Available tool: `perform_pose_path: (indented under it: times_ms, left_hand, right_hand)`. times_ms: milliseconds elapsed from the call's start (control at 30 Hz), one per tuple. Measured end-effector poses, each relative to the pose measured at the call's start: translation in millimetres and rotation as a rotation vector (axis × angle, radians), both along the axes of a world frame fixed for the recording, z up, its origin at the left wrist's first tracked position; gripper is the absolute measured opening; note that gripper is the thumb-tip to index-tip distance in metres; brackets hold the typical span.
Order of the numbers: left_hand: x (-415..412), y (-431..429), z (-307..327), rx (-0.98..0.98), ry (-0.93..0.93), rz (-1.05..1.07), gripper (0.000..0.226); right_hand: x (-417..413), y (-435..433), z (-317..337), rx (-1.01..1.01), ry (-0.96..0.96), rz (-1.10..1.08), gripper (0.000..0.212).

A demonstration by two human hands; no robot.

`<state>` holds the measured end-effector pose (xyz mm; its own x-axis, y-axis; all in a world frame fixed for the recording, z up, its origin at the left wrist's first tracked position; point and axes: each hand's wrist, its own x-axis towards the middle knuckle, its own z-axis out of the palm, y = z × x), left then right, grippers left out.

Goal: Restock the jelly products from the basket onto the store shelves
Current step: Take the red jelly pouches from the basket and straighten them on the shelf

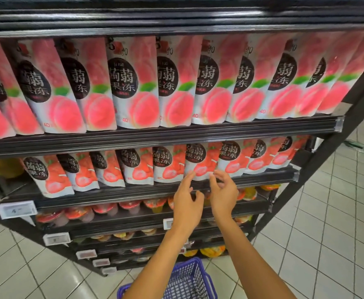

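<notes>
A row of red lychee jelly pouches (pixel 168 164) stands upright along the second shelf. Both my hands are raised just in front of one pouch (pixel 199 161) near the middle of that row. My left hand (pixel 187 200) has its fingers spread and relaxed, its fingertips at the pouch's lower left corner. Just right of it, my right hand (pixel 223 194) has loosely curled fingers at the pouch's lower right corner. Neither hand holds anything. The blue plastic basket (pixel 189 281) sits on the floor below my arms, and its visible part looks empty.
Pink peach jelly pouches (pixel 133 83) fill the shelf above. Jelly cups (pixel 109 209) line the lower shelves, with price tags (pixel 17 209) on the black shelf rails. A gap with yellow packets (pixel 2 167) lies at the left of the second shelf. White tiled floor (pixel 327 223) surrounds the rack.
</notes>
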<state>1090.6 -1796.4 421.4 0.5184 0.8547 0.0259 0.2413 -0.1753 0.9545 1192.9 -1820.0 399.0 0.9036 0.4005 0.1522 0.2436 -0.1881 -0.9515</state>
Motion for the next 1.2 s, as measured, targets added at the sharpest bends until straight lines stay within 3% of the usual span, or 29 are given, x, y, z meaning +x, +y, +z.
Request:
perform_pose_path:
  times_ms: [300,500,667,1000,1200]
  left_hand:
    - [19,-14,-8,0.103,0.007,0.047,0.063]
    - [50,-35,4,0.202,0.009,0.051,0.059]
    - [88,-46,11,0.175,-0.004,-0.027,0.063]
    - [105,-58,4,0.189,0.067,0.050,0.052]
    - [97,-54,41,0.259,-0.024,0.082,0.034]
  right_hand:
    - [22,-8,-4,0.045,0.023,0.099,0.019]
    - [49,-33,-2,0.163,0.039,-0.219,0.018]
    - [79,-44,-4,0.108,0.103,-0.028,0.011]
    - [100,-54,-6,0.095,0.086,0.076,0.011]
    - [92,-60,20,0.199,0.057,0.081,0.010]
